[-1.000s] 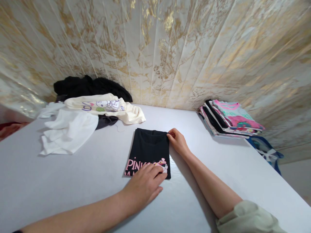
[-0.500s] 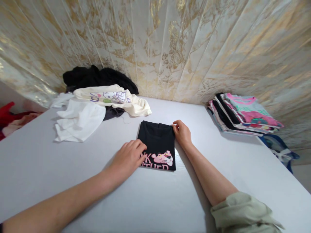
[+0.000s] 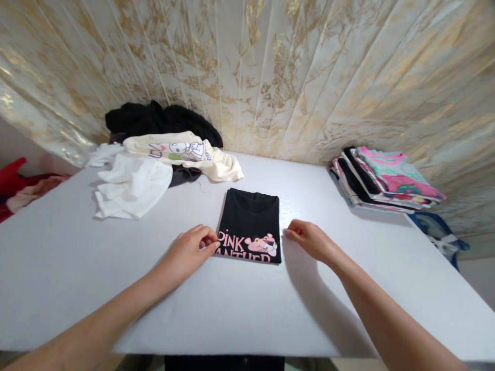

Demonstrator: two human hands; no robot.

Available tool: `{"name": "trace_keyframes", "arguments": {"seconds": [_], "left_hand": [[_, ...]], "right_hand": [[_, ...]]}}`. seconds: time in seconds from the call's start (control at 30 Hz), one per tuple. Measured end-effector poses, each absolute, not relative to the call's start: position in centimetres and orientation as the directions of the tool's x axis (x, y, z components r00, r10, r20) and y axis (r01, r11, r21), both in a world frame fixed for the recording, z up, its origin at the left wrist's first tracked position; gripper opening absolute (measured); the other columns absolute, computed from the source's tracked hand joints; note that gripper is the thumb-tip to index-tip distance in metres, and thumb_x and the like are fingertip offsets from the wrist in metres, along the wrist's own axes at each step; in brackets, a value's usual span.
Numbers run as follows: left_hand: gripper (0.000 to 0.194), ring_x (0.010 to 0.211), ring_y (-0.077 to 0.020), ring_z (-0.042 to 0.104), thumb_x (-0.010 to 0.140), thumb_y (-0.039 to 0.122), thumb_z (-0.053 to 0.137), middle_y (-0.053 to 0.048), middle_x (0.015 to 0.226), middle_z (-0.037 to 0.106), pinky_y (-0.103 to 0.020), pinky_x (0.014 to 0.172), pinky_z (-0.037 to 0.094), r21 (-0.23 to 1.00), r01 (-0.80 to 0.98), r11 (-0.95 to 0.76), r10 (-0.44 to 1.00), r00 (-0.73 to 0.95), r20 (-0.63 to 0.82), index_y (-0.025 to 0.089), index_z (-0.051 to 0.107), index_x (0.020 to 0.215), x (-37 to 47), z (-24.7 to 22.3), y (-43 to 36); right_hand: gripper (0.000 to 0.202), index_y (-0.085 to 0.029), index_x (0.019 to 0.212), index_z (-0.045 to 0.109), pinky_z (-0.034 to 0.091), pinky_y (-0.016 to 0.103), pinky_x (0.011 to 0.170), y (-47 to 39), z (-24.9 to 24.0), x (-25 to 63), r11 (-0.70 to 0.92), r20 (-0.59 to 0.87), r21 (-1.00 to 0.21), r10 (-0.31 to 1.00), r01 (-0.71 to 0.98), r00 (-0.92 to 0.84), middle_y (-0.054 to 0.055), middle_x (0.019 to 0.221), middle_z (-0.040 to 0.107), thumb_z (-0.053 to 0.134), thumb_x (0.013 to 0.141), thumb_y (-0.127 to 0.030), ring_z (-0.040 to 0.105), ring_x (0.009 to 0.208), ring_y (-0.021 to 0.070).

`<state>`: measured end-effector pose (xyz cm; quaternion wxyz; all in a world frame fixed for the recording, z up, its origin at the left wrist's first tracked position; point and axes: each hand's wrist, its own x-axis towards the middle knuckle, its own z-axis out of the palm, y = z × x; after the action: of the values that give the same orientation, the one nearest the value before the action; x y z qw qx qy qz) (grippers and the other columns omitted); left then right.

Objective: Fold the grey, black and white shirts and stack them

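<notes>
A black shirt (image 3: 249,224) with a pink panther print lies folded into a near square on the white table. My left hand (image 3: 196,246) is at its lower left edge, thumb and fingertips curled together near the printed letters; whether they pinch the cloth is too small to tell. Just off the shirt's right edge, my right hand (image 3: 307,238) hovers with its fingers pressed together, apart from the fabric, and its shadow falls on the table.
Loose clothes lie at the back left: a white piece (image 3: 133,188), a cream printed shirt (image 3: 185,149) and a black garment (image 3: 164,121). A folded stack (image 3: 386,180) stands at the right edge. Red cloth (image 3: 23,180) is at far left; a patterned curtain (image 3: 266,77) hangs behind.
My right hand has left the shirt's upper right corner and come nearer, off to the right. My left hand has slid left off the print, showing more letters.
</notes>
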<state>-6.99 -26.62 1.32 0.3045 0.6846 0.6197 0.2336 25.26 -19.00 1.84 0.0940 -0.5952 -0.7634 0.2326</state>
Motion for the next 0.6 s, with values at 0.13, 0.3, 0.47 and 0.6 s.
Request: {"name": "trace_keyframes", "arguments": {"seconds": [0.13, 0.3, 0.47, 0.6], "left_hand": [[0.022, 0.067, -0.0162, 0.056, 0.079, 0.041, 0.054, 0.002, 0.074, 0.061, -0.026, 0.062, 0.041, 0.731, 0.680, 0.062, 0.970, 0.131, -0.204, 0.020, 0.060, 0.082, -6.8, 1.7, -26.5], [0.022, 0.061, -0.0155, 0.055, 0.082, 0.042, 0.050, 0.005, 0.064, 0.058, -0.025, 0.056, 0.035, 0.658, 0.749, 0.081, 0.944, 0.155, -0.293, 0.021, 0.054, 0.086, -6.9, 1.5, -26.3], [0.011, 0.067, -0.0151, 0.058, 0.083, 0.032, 0.050, 0.003, 0.072, 0.064, -0.025, 0.057, 0.032, 0.569, 0.822, -0.008, 0.965, 0.157, -0.212, 0.022, 0.054, 0.082, -5.9, 1.5, -23.7], [0.009, 0.072, -0.0162, 0.060, 0.083, 0.029, 0.051, 0.001, 0.079, 0.067, -0.025, 0.059, 0.034, 0.542, 0.840, -0.025, 0.994, 0.081, -0.080, 0.022, 0.057, 0.083, -4.3, 1.4, -19.7]], "right_hand": [[0.021, -0.025, 0.071, 0.062, 0.034, 0.027, 0.058, -22.9, 2.1, 24.0, 0.149, -0.163, -0.531, 0.948, 0.834, -0.273, 0.001, 0.066, 0.066, 0.051, 0.085, -0.036, 0.057, 0.062, 0.0171], [0.020, -0.023, 0.068, 0.060, 0.032, 0.027, 0.062, -24.1, 2.3, 22.0, 0.170, -0.128, -0.506, 0.955, 0.846, -0.268, -0.002, 0.061, 0.063, 0.056, 0.084, -0.036, 0.053, 0.058, 0.0137], [0.015, -0.022, 0.072, 0.059, 0.030, 0.025, 0.063, -21.5, 2.4, 21.6, 0.178, -0.104, -0.427, 0.964, 0.887, -0.243, -0.002, 0.065, 0.063, 0.056, 0.084, -0.031, 0.053, 0.061, 0.0128], [0.013, -0.021, 0.077, 0.062, 0.032, 0.026, 0.065, -17.7, 1.3, 22.1, 0.089, 0.005, -0.430, 0.995, 0.898, -0.096, 0.000, 0.074, 0.067, 0.055, 0.083, -0.031, 0.057, 0.068, 0.0154]]}}
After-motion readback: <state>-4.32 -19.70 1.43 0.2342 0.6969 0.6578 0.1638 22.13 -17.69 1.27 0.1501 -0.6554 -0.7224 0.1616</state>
